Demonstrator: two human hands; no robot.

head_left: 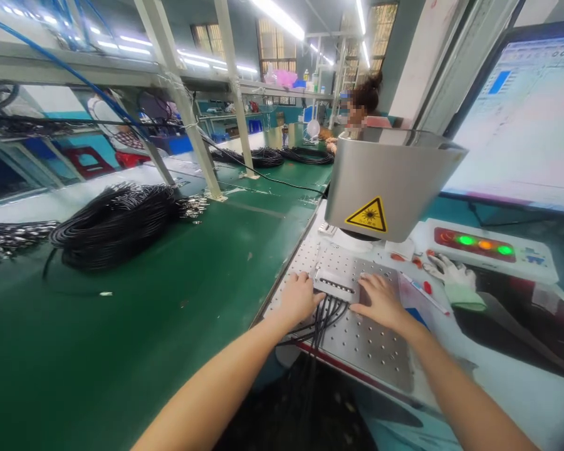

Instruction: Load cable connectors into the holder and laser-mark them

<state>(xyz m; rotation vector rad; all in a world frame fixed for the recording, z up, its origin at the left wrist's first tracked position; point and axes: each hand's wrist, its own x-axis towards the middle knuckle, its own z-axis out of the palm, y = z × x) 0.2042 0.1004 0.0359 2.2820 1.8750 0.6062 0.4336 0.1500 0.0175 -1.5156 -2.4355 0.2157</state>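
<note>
A small silver metal fixture [337,282] with a row of slots sits on a perforated metal plate [380,351]. Several black cables [320,324] run from its front side over the plate's near edge and hang down. My left hand [299,299] rests at the fixture's left side, thumb pointing toward the cables, fingers apart. On the other side my right hand [380,302] lies with fingers stretched out and thumb near the cables. Whether the fingertips press on the fixture I cannot tell. A grey laser head [390,181] with a yellow warning triangle hangs just above and beyond the fixture.
A large coil of black cables [117,228] lies on the green table [207,294] at left. At right are a control box [493,247] with lit buttons, a white glove [455,279], a marker pen [423,291] and a monitor [521,119]. Another person [364,103] sits beyond the laser head.
</note>
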